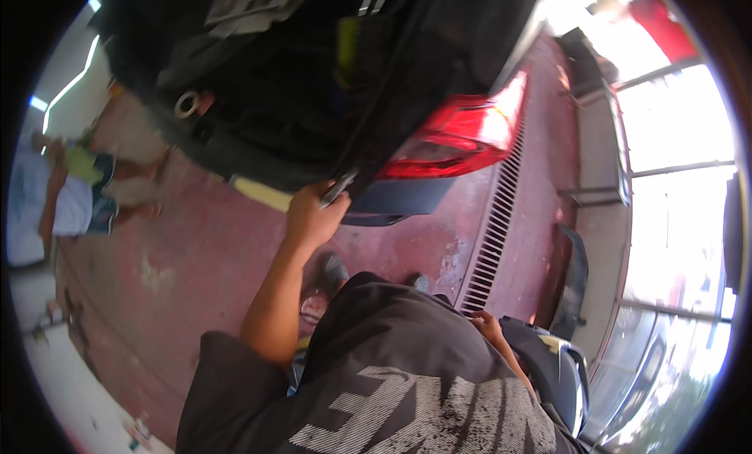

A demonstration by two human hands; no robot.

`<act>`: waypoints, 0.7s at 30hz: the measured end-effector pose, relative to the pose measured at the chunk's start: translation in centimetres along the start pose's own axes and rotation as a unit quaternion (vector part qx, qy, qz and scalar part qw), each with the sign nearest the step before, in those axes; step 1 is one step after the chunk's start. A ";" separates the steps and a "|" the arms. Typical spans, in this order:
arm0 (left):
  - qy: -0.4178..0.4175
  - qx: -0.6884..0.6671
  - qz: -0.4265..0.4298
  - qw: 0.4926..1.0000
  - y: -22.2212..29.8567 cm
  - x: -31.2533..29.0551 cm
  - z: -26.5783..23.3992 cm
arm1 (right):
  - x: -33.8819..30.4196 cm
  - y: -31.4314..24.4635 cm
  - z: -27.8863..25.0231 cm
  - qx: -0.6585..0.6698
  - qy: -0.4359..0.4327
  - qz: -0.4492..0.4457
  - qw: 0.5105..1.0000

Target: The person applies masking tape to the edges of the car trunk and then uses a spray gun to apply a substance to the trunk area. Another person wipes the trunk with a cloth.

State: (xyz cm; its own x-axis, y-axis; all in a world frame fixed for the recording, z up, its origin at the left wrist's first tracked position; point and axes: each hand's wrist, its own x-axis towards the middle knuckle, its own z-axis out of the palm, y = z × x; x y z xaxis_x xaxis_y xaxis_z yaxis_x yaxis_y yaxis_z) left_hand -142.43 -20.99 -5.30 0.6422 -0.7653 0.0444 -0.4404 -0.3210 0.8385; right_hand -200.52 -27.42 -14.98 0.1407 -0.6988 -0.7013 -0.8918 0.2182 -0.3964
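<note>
In front of me is the open trunk [258, 141] of a dark car, with a red tail light [450, 144] at its right rear corner. My left hand [313, 219] is closed around a small silver metal tool [338, 189], whose exact kind I cannot make out. The tool's tip is at the trunk's rear edge, just left of the tail light. Below the light is a dark grey body panel [403, 199]. My right hand [487, 326] hangs low beside my shirt at the waist; its fingers are partly hidden.
A tape roll [186, 104] and papers [251, 3] lie in the trunk. A person [74, 188] is on the left. A floor drain grate [501, 211] runs along the right, beside a loose dark curved panel [572, 282]. Close to my right side is a dark machine-like object [544, 360].
</note>
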 end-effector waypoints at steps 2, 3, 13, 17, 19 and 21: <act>-0.045 0.001 -0.109 0.993 -4.0 0.1 0.1 | 1.9 5.3 0.9 -0.039 0.020 -0.031 0.999; -0.071 0.024 -0.157 0.985 -5.3 0.1 -0.4 | 2.3 6.3 0.7 -0.038 -0.005 -0.047 0.998; -0.120 0.025 -0.174 0.977 -6.9 0.0 -2.6 | 3.4 5.6 -0.5 -0.082 -0.003 -0.070 0.994; -0.125 0.057 -0.211 0.968 -16.0 -0.4 1.4 | 2.7 -1.0 -0.7 -0.083 -0.009 -0.082 0.993; -0.151 0.061 -0.285 0.945 -18.5 -0.2 1.4 | 2.8 -1.0 -0.1 -0.081 0.000 -0.078 0.994; -0.180 0.056 -0.320 0.928 -20.5 0.3 1.9 | 3.1 1.4 0.4 -0.075 0.000 -0.114 0.991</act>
State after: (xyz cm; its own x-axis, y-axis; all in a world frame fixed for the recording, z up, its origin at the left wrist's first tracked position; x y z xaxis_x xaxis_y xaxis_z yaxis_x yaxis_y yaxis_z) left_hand -134.41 -15.65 -23.53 0.5516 -0.5288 -0.6451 -0.1167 -0.8147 0.5680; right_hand -201.16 -29.04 -17.99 0.3463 -0.7180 -0.6038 -0.8908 -0.0497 -0.4517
